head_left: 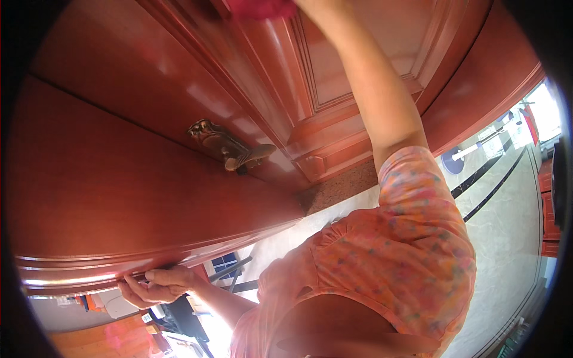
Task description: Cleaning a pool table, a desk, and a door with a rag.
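Observation:
My right arm reaches up across a panelled reddish-brown wooden door [362, 49]. At the top edge of the view a dark red cloth [264, 8] lies by the door surface, at the end of that arm. Most of my right hand [306, 4] is cut off there, so its fingers are hidden. Low on the left, my left hand [159, 284] has its fingers curled around the outer moulding of the wooden door frame [134, 215]. Between the two hands a bronze-coloured lever handle [233, 150] projects from the door, touched by neither.
A brown speckled stone threshold [342, 190] lies under the door. Pale marble floor [497, 237] with dark stripes spreads to the right, where a white stand with a round blue-grey base [453, 161] rests. Reddish cabinets [549, 206] line the far right. Assorted items sit beyond my left hand.

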The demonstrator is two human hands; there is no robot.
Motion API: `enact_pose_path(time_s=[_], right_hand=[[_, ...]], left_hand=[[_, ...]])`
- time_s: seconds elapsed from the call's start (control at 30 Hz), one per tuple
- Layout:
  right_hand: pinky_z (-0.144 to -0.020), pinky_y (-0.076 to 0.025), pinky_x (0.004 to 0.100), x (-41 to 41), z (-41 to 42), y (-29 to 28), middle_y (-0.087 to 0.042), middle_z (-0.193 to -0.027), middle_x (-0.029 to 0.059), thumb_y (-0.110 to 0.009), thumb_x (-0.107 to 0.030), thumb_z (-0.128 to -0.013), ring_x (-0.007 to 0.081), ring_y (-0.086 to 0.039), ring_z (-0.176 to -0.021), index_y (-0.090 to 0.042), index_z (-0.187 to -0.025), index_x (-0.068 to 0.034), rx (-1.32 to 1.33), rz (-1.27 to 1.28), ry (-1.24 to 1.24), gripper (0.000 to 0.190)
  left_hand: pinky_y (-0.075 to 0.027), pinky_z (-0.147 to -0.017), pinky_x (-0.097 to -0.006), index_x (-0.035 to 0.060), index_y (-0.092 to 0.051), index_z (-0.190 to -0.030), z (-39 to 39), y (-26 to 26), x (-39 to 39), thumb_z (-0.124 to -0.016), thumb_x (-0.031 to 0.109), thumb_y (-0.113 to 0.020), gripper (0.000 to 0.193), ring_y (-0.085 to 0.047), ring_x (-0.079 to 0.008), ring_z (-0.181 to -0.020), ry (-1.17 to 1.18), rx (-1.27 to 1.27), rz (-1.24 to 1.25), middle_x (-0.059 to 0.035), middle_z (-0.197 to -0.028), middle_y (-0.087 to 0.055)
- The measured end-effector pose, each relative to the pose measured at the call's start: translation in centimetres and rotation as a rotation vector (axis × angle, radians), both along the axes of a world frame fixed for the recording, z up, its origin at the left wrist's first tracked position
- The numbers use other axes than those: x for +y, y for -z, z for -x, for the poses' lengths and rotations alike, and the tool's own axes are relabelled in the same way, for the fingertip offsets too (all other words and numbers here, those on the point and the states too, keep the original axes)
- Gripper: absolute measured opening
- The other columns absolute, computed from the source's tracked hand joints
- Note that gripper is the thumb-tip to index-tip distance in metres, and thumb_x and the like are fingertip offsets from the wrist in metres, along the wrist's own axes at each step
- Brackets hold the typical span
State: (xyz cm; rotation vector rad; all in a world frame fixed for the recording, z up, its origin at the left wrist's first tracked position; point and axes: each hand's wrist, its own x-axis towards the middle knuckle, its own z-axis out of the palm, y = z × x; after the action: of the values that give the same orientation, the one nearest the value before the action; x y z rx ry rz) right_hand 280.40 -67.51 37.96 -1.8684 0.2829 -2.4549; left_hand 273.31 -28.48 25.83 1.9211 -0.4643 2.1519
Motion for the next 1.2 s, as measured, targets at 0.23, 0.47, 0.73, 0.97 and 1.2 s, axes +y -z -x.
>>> enact_pose_path(time_s=[0.23,0.47,0.73,0.97,1.2], right_hand=[[-0.096,-0.015,0.0627,4.2,0.5,20.7,-0.036,-0.131,-0.0044,-0.051,-0.012,-0.069,0.0344,-0.014,-0.126,-0.054,-0.118,-0.027,0.591,0.104,0.076,0.051],[-0.096,-0.008,0.0652,0.9,2.2,28.5,-0.036,-0.131,-0.0007,-0.062,-0.034,-0.068,0.0364,-0.013,-0.129,-0.051,-0.12,-0.026,0.654,0.24,-0.004,0.054],[-0.09,-0.004,0.0706,-0.1,0.2,3.6,-0.018,-0.14,0.0127,-0.055,-0.045,-0.076,0.0478,-0.012,-0.125,-0.047,-0.123,-0.026,0.276,-0.069,-0.18,0.052],[-0.084,-0.012,0.075,-1.0,0.7,5.7,-0.012,-0.141,0.0158,-0.053,-0.027,-0.08,0.053,-0.017,-0.121,-0.051,-0.116,-0.034,0.31,0.127,-0.227,0.037],[-0.091,-0.013,0.0723,-1.9,2.9,23.9,-0.015,-0.143,0.0071,-0.068,-0.031,-0.06,0.0519,-0.012,-0.123,-0.039,-0.129,-0.032,0.685,0.142,-0.223,0.075]], left_hand=[[-0.042,-0.089,-0.0357,-0.0038,-0.052,-0.108,-0.1,-0.5,-0.7,-0.09,0.02,-0.039,0.033,-0.044,-0.0235,-0.109,0.083,0.015,-0.019,-0.0133,-0.113,-0.04],[-0.044,-0.089,-0.0364,-0.0033,-0.052,-0.108,0.3,-0.7,-0.5,-0.09,0.019,-0.038,0.031,-0.044,-0.0226,-0.111,0.046,0.032,-0.005,-0.0134,-0.118,-0.036],[-0.047,-0.078,-0.0318,0.0062,-0.056,-0.104,2.6,-1.6,-1.8,-0.087,0.029,-0.046,0.031,-0.039,-0.0165,-0.109,-0.05,0.047,0.263,-0.0101,-0.12,-0.036],[-0.039,-0.094,-0.0385,0.0077,-0.055,-0.105,2.3,-0.8,-5.9,-0.088,0.035,-0.042,0.035,-0.036,-0.0159,-0.112,-0.079,0.077,0.348,-0.0076,-0.116,-0.038],[-0.037,-0.096,-0.0433,0.006,-0.047,-0.111,0.4,-0.6,-6.7,-0.088,0.036,-0.042,0.038,-0.029,-0.0229,-0.119,-0.038,0.119,0.271,-0.0117,-0.122,-0.031]])
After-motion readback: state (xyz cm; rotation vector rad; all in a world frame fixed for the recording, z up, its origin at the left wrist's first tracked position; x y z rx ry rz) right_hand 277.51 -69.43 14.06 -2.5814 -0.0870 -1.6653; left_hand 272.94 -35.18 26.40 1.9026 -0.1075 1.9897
